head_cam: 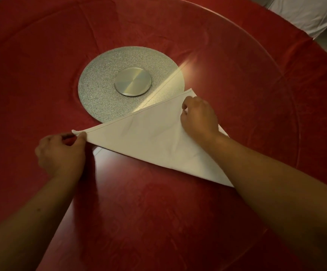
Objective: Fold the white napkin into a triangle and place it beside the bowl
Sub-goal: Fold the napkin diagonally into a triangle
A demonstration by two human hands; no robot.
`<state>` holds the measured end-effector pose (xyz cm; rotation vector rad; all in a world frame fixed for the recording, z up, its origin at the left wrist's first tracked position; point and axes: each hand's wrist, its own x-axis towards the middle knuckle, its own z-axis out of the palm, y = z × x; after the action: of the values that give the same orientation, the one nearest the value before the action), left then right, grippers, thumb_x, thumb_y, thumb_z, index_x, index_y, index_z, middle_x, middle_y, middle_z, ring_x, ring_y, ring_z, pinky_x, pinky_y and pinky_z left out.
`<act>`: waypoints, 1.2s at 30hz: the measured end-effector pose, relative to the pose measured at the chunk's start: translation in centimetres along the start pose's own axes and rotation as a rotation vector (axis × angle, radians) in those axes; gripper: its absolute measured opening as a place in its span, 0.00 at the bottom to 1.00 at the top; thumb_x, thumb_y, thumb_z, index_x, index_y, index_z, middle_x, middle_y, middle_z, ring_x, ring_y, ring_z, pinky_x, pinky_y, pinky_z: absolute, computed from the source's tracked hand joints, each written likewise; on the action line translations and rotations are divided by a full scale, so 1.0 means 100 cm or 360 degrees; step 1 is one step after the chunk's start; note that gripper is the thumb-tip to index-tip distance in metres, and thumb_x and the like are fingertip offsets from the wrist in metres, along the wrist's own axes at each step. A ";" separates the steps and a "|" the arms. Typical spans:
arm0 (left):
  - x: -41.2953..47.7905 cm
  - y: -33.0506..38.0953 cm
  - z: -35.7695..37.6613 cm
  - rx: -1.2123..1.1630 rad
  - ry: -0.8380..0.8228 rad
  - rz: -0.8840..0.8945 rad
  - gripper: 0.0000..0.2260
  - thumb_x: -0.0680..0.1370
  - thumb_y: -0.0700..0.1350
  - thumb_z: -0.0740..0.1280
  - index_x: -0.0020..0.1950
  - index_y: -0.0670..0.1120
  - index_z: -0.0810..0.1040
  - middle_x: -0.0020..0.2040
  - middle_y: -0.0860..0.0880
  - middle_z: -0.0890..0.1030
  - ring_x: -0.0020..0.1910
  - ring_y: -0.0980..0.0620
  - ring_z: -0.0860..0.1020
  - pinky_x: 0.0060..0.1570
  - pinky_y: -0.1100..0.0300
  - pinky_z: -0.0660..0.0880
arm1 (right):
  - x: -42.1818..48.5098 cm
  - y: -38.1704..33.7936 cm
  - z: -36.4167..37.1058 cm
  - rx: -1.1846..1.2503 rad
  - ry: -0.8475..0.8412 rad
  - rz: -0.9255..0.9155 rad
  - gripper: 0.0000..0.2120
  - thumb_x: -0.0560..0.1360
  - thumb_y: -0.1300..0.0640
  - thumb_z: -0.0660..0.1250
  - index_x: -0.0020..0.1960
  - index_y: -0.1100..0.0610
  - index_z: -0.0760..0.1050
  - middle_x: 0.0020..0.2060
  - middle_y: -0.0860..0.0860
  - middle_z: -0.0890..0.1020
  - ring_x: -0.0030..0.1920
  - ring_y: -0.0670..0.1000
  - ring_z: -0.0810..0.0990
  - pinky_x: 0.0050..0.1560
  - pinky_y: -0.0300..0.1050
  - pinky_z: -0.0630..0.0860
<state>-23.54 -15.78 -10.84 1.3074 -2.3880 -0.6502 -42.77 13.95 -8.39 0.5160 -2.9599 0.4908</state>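
The white napkin (pixel 149 137) lies folded into a triangle on the glass turntable, its long edge running from lower left to upper right. My left hand (pixel 60 153) pinches the napkin's left corner between thumb and fingers. My right hand (pixel 197 116) is closed on the cloth near the upper right corner, with its forearm covering the napkin's right side. No bowl is in view.
A round glass turntable (pixel 276 94) covers the red tablecloth (pixel 21 75). Its speckled silver base (pixel 103 85) with a metal hub (pixel 132 81) sits just beyond the napkin. White chair covers (pixel 305 14) stand at the far right past the table edge.
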 end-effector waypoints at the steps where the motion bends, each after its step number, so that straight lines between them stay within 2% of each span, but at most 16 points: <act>1: 0.003 0.003 -0.001 0.0002 -0.0001 -0.0021 0.20 0.76 0.63 0.69 0.58 0.51 0.85 0.65 0.41 0.79 0.67 0.35 0.72 0.66 0.43 0.69 | -0.013 -0.005 0.002 0.0014 -0.0041 -0.0046 0.07 0.76 0.61 0.63 0.53 0.56 0.77 0.48 0.55 0.80 0.49 0.60 0.78 0.47 0.57 0.77; 3: 0.007 0.007 -0.003 -0.0019 -0.0013 -0.0053 0.19 0.76 0.63 0.68 0.58 0.52 0.86 0.63 0.42 0.81 0.67 0.35 0.72 0.67 0.42 0.70 | -0.037 -0.015 0.005 0.0004 -0.0088 -0.0117 0.08 0.77 0.56 0.63 0.54 0.55 0.77 0.49 0.53 0.80 0.50 0.57 0.76 0.49 0.56 0.76; 6: 0.012 0.007 -0.008 -0.0098 -0.0068 -0.0085 0.19 0.76 0.63 0.67 0.57 0.52 0.86 0.57 0.46 0.85 0.64 0.37 0.77 0.66 0.41 0.72 | -0.063 -0.020 0.009 -0.0063 -0.0067 -0.0198 0.14 0.78 0.51 0.63 0.61 0.53 0.77 0.53 0.52 0.79 0.53 0.55 0.75 0.54 0.52 0.74; 9: 0.014 0.000 -0.016 -0.0170 -0.0148 -0.0087 0.17 0.78 0.61 0.67 0.55 0.50 0.84 0.53 0.46 0.86 0.56 0.39 0.82 0.60 0.42 0.77 | -0.083 -0.018 0.010 -0.0112 -0.0094 -0.0225 0.22 0.80 0.48 0.61 0.72 0.54 0.72 0.64 0.53 0.78 0.64 0.57 0.74 0.64 0.54 0.72; 11: 0.018 -0.006 -0.023 -0.0204 -0.0196 -0.0085 0.15 0.79 0.59 0.68 0.54 0.49 0.84 0.50 0.46 0.85 0.51 0.40 0.82 0.54 0.44 0.79 | -0.098 -0.014 0.010 -0.0100 -0.0220 -0.0154 0.28 0.82 0.45 0.58 0.79 0.55 0.63 0.75 0.55 0.69 0.76 0.59 0.65 0.76 0.57 0.62; 13: 0.021 -0.016 -0.030 -0.0188 -0.0228 -0.0082 0.15 0.79 0.58 0.68 0.53 0.48 0.84 0.48 0.45 0.84 0.48 0.40 0.82 0.50 0.46 0.79 | -0.113 -0.008 0.011 -0.0125 -0.0344 -0.0096 0.32 0.82 0.41 0.52 0.82 0.53 0.54 0.81 0.54 0.58 0.81 0.59 0.53 0.80 0.59 0.51; 15: 0.022 -0.028 -0.036 -0.0166 -0.0246 -0.0118 0.15 0.79 0.59 0.68 0.53 0.48 0.84 0.47 0.44 0.85 0.46 0.40 0.82 0.49 0.44 0.80 | -0.126 -0.002 0.011 -0.0159 -0.0385 -0.0072 0.33 0.82 0.38 0.47 0.83 0.51 0.49 0.82 0.53 0.52 0.82 0.58 0.47 0.80 0.60 0.45; 19: 0.015 -0.052 -0.050 -0.0110 -0.0261 -0.0140 0.15 0.79 0.58 0.69 0.54 0.48 0.84 0.46 0.45 0.83 0.45 0.41 0.80 0.45 0.48 0.75 | -0.147 0.016 0.005 -0.0216 -0.0383 -0.0002 0.35 0.81 0.35 0.43 0.83 0.50 0.46 0.83 0.52 0.48 0.82 0.55 0.43 0.80 0.59 0.41; 25: 0.005 -0.083 -0.074 -0.0064 -0.0284 -0.0202 0.17 0.78 0.61 0.67 0.52 0.49 0.84 0.44 0.45 0.83 0.42 0.42 0.79 0.41 0.50 0.73 | -0.180 0.043 -0.012 -0.0328 -0.0341 0.0240 0.35 0.81 0.37 0.42 0.83 0.53 0.49 0.82 0.55 0.50 0.82 0.59 0.47 0.80 0.61 0.44; 27: 0.010 -0.099 -0.082 -0.0075 -0.0249 -0.0281 0.20 0.76 0.63 0.66 0.52 0.49 0.84 0.45 0.44 0.84 0.42 0.40 0.81 0.41 0.48 0.77 | -0.188 0.046 -0.016 -0.0352 -0.0348 0.0316 0.34 0.82 0.38 0.44 0.83 0.54 0.49 0.82 0.55 0.51 0.81 0.60 0.48 0.80 0.62 0.46; 29: 0.020 -0.120 -0.088 -0.0122 -0.0183 -0.0390 0.23 0.74 0.65 0.64 0.54 0.48 0.84 0.47 0.41 0.85 0.44 0.37 0.82 0.46 0.40 0.81 | -0.192 0.043 -0.017 -0.0363 -0.0376 0.0353 0.33 0.82 0.39 0.44 0.83 0.54 0.48 0.82 0.55 0.51 0.81 0.60 0.47 0.79 0.63 0.46; 31: 0.030 -0.141 -0.094 -0.0213 -0.0154 -0.0459 0.26 0.72 0.67 0.64 0.56 0.48 0.84 0.49 0.40 0.85 0.45 0.35 0.83 0.49 0.35 0.82 | -0.197 0.035 -0.017 -0.0356 -0.0368 0.0378 0.33 0.83 0.39 0.45 0.83 0.55 0.49 0.82 0.56 0.51 0.81 0.61 0.48 0.79 0.64 0.46; 33: 0.032 -0.134 -0.103 -0.0324 -0.0115 -0.0453 0.30 0.71 0.69 0.63 0.58 0.47 0.83 0.49 0.40 0.85 0.47 0.34 0.84 0.50 0.33 0.81 | -0.200 0.026 -0.017 -0.0346 -0.0349 0.0411 0.34 0.83 0.39 0.47 0.83 0.55 0.49 0.82 0.57 0.51 0.81 0.62 0.48 0.79 0.64 0.47; 34: 0.028 -0.117 -0.108 -0.0354 -0.0081 -0.0422 0.30 0.71 0.69 0.62 0.57 0.47 0.83 0.48 0.41 0.86 0.47 0.35 0.84 0.50 0.36 0.82 | -0.201 0.023 -0.017 -0.0328 -0.0338 0.0429 0.34 0.83 0.39 0.48 0.82 0.56 0.50 0.82 0.57 0.52 0.81 0.62 0.48 0.79 0.64 0.46; 36: 0.016 -0.067 -0.115 -0.0353 -0.0010 -0.0281 0.27 0.73 0.68 0.62 0.55 0.48 0.84 0.47 0.46 0.86 0.46 0.41 0.84 0.47 0.47 0.79 | -0.204 0.019 -0.018 -0.0232 -0.0291 0.0455 0.33 0.82 0.40 0.51 0.82 0.57 0.52 0.82 0.57 0.54 0.81 0.61 0.49 0.79 0.63 0.46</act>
<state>-13.98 -22.97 -4.75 1.4285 -2.1473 -0.9405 -24.17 22.63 -10.29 0.1282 -3.2310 0.2580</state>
